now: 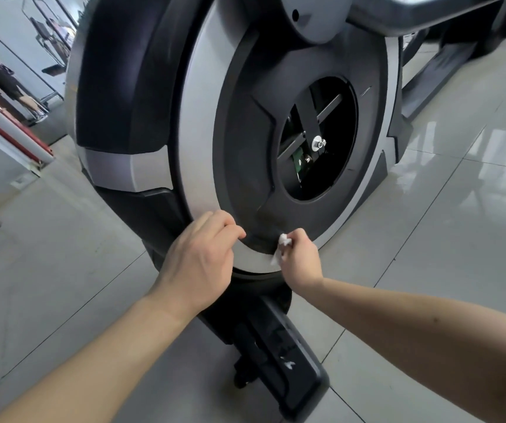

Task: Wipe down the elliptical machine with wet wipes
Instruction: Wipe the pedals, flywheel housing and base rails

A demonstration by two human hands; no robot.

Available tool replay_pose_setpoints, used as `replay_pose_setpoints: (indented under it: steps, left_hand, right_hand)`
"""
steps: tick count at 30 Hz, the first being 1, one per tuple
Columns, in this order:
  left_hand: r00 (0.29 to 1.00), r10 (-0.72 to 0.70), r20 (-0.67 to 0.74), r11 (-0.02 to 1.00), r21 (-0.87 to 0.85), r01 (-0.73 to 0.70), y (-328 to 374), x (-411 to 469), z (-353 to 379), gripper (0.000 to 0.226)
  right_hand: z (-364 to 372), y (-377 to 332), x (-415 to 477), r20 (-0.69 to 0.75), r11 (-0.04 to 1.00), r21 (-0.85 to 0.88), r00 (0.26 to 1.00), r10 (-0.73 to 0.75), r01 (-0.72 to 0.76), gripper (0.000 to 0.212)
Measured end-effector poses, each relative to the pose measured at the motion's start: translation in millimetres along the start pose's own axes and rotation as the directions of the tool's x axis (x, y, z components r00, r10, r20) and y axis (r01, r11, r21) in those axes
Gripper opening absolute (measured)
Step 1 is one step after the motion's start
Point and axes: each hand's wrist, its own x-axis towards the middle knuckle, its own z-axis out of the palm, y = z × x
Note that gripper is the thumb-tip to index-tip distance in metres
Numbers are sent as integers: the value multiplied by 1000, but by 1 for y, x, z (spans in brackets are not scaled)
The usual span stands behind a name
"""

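The elliptical machine's big round flywheel housing (245, 123) fills the upper view, black and silver, with a dark round opening in its middle showing metal parts. My right hand (300, 261) grips a crumpled white wet wipe (282, 244) and presses it against the lower edge of the black disc, by the silver rim. My left hand (203, 257) rests against the silver rim just to the left, fingers curled, holding nothing.
The machine's black base foot (279, 355) stretches toward me on the glossy tiled floor (444, 239). Its pedal rails (434, 77) run off at upper right. A red and white frame (11, 132) and other gym gear stand at far left.
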Motion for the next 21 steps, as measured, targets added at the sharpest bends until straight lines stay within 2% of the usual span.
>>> replay_pose_setpoints:
  steps: [1, 5, 7, 10, 14, 16, 19, 21]
  left_hand:
    - [1000, -3, 19, 1000, 11, 3, 0, -2, 3, 33]
    - [1000, 2, 29, 1000, 16, -2, 0, 1, 7, 34]
    - [1000, 6, 16, 1000, -2, -6, 1, 4, 8, 36]
    - [1000, -14, -5, 999, -44, 13, 2, 5, 10, 35]
    - [997, -36, -70, 994, -102, 29, 1, 4, 2, 30]
    - [993, -29, -119, 993, -115, 16, -2, 5, -7, 28]
    - [985, -20, -173, 992, -126, -2, -9, 6, -17, 25]
    - [982, -19, -186, 992, -128, -5, -11, 5, -18, 26]
  right_hand:
    - [1, -1, 0, -9, 1000, 17, 1000, -5, 5, 9]
    - [12, -34, -19, 58, 949, 179, 960, -273, 259, 18]
    - [13, -46, -25, 76, 923, 198, 934, -350, 330, 22]
    - [8, -32, -20, 82, 946, 146, 950, -303, 289, 26]
    - [-2, -13, -12, 98, 990, -9, 986, -138, 139, 14]
    - [-4, -36, -13, 111, 983, 59, 977, -180, 174, 14]
    - [-9, -84, -16, 82, 919, 176, 925, -370, 352, 20]
    - [-12, -100, -18, 71, 883, 251, 902, -425, 397, 20]
